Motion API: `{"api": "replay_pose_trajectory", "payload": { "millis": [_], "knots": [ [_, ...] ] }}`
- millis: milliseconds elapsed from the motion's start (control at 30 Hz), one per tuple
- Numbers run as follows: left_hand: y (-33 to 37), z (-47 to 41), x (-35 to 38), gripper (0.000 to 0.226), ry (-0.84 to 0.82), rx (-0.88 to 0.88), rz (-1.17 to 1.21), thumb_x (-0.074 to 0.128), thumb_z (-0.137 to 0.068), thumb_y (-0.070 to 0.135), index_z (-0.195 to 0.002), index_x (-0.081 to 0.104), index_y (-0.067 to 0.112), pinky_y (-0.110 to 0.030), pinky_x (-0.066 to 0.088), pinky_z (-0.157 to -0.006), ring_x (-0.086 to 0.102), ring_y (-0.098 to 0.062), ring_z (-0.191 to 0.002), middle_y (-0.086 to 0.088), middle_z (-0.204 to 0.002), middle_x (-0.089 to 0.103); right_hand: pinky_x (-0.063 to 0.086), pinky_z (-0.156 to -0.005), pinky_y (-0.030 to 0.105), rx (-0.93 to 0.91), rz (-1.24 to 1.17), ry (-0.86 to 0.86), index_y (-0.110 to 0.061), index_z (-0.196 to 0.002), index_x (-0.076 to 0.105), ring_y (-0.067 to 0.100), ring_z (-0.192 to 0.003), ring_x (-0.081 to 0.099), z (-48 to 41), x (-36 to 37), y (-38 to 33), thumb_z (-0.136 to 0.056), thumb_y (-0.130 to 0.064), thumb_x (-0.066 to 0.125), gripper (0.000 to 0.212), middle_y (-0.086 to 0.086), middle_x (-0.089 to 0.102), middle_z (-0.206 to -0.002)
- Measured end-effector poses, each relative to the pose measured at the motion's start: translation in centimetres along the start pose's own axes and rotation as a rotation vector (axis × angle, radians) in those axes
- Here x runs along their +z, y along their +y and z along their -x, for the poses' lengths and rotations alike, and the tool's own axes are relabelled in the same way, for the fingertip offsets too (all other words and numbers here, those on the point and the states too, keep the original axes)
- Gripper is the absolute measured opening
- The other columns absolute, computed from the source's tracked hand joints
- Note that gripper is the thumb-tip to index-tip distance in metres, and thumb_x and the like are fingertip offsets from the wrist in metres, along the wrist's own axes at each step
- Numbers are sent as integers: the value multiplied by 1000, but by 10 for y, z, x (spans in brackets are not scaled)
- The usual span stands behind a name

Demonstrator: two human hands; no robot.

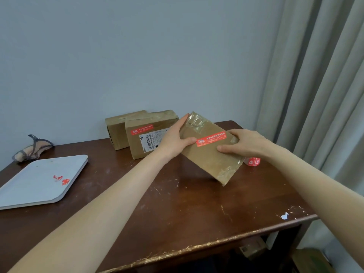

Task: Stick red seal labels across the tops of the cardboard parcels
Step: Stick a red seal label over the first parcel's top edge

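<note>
A flat cardboard parcel (210, 160) is held tilted above the table, with a red seal label (211, 138) stuck across its top face. My left hand (175, 137) grips its left edge and my right hand (245, 143) grips its right edge, thumb beside the label. Behind it a second parcel (146, 134) bears a red seal label (142, 129) and a white shipping label. A third parcel (116, 129) stands behind that one. A roll of red seal labels (252, 161) lies on the table, partly hidden by the held parcel.
A white tray (39, 182) with two red label scraps (61, 179) sits at the left of the dark wooden table (177, 209). A cloth item (32, 149) lies at the back left. Curtains (315, 85) hang on the right. Boxes sit under the table.
</note>
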State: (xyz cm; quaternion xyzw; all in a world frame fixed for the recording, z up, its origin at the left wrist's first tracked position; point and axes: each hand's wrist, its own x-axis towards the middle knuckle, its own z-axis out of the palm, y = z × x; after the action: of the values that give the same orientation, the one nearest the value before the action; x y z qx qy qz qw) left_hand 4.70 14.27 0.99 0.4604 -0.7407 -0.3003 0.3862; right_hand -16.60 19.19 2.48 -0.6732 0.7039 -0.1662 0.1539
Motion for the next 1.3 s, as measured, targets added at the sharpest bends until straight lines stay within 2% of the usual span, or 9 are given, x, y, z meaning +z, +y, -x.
{"api": "replay_pose_trajectory", "payload": {
  "millis": [133,233,367,567,667,767,967,1100,1300],
  "knots": [
    [8,-7,-9,74,-49,54,-82,68,-84,15,-147,30,23,-28,36,-105,44,-13,-127,2,-144,44,49,-89,34,6,-98,-90,-31,-123,53,13,-99,60,-4,-2,3,-70,-60,73,64,-9,63,-110],
    [12,-8,-9,75,-70,68,-105,69,-83,17,-147,30,23,-21,35,-99,44,-11,-127,4,-144,43,47,-66,19,42,-337,-83,-22,-125,47,4,-87,59,-5,6,6,-69,-50,79,70,-11,59,-100],
    [15,-9,-5,90,-122,101,-153,75,-76,22,-149,23,26,-19,34,-95,40,-8,-129,7,-147,37,40,-45,3,29,-535,-44,-26,-129,48,-6,-77,56,-1,14,8,-75,-45,77,63,-18,57,-94],
    [17,-8,-4,95,-82,181,-312,76,-72,28,-149,21,30,-32,30,-110,31,-12,-136,5,-148,35,48,-59,17,51,-682,-27,-27,-129,49,3,-84,64,4,24,12,-72,-43,80,67,-13,63,-101],
    [11,4,1,71,104,327,-401,71,-78,27,-141,39,31,-30,34,-106,38,-10,-129,6,-140,41,49,-58,18,77,-738,18,-28,-125,50,2,-80,65,5,30,14,-71,-44,80,64,-13,63,-97],
    [2,14,11,40,238,406,-442,69,-80,29,-120,60,29,-28,39,-100,42,-11,-125,5,-135,43,51,-61,21,84,-761,23,-28,-124,50,5,-83,66,5,32,17,-71,-46,80,64,-12,64,-99],
    [8,20,23,23,284,279,-346,71,-80,29,-103,67,25,-18,31,-90,31,3,-121,6,-135,37,54,-67,23,67,-795,48,-29,-117,50,5,-85,67,6,34,17,-72,-50,77,56,-11,65,-101],
    [13,22,26,19,312,220,-332,70,-81,28,-99,66,23,-22,34,-93,35,-9,-129,6,-134,35,54,-73,25,62,-790,80,-29,-118,49,5,-87,66,7,38,16,-71,-51,77,59,-11,64,-103],
    [22,23,27,19,307,168,-366,70,-82,27,-100,66,20,-19,32,-90,38,-10,-127,4,-134,34,55,-82,30,63,-772,106,-29,-118,51,7,-92,65,8,39,17,-70,-57,75,61,-11,64,-104]
  ]
}}
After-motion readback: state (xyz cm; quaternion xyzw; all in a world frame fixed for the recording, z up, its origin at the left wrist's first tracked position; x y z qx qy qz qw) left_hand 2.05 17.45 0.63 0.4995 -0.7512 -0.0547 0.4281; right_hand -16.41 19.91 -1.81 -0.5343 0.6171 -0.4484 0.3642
